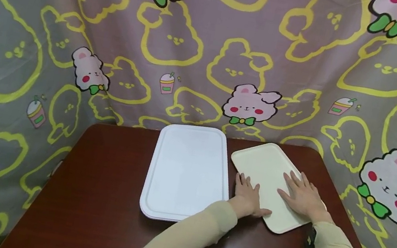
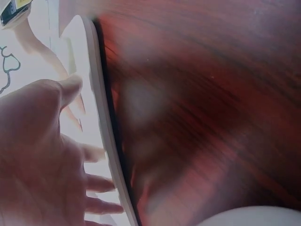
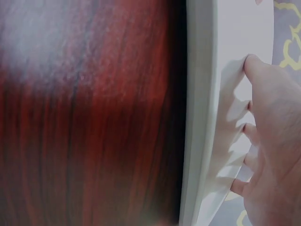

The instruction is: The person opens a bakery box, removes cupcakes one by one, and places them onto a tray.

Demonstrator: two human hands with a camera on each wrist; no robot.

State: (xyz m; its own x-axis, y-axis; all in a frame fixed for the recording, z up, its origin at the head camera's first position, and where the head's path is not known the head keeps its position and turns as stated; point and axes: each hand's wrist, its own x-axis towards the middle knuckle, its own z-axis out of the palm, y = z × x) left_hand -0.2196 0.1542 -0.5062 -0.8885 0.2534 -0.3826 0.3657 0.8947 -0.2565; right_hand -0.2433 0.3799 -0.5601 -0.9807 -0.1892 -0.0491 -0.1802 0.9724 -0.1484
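A cream rectangular tray [image 1: 265,164] lies turned at an angle on the right part of the brown table. My left hand [image 1: 246,198] rests at its left edge, fingers stretched toward the far side and thumb out over the near corner. Flat on the right half of the same tray lies my right hand [image 1: 303,197], its fingers spread. The left wrist view has the straight fingers of my left hand [image 2: 42,150] along the pale rim. In the right wrist view, the fingertips [image 3: 251,61] of my right hand meet the tray's surface.
To the left of the cream tray lies a larger white tray [image 1: 188,171] with rounded corners, close beside my left forearm. Both are on a dark red-brown wooden table [image 1: 102,195]. A cloth [image 1: 203,54] printed with cartoon bears hangs behind and at both sides.
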